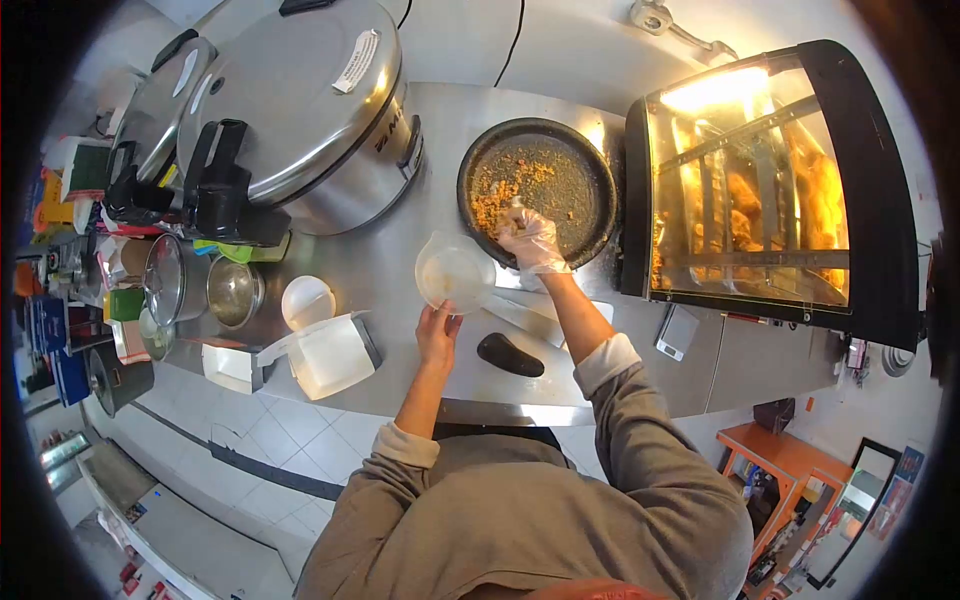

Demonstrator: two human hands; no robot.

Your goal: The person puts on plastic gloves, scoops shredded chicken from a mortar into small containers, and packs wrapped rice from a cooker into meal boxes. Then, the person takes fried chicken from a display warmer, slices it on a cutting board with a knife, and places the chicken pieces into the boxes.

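My left hand (439, 335) grips the near rim of a translucent plastic bowl (454, 272), tilted beside the pan. A little pale residue shows inside the bowl. My right hand (533, 242), in a clear plastic glove, is closed over the near side of a round dark pan (610, 190). What its fingers hold is hidden. Orange-brown crumbly food (500, 190) lies scattered over the pan's left and middle. Below the pan, a large knife (525, 318) with a wide blade rests on the counter, partly behind my right forearm. Its black handle (510, 355) points toward me.
A lit glass warming cabinet (750, 190) with browned food stands right of the pan. Large steel cookers (300, 110) fill the back left. Nearer are a white bowl (307, 303), an opened takeaway box (330, 358) and a metal bowl (233, 292). A small scale (677, 332) lies at right.
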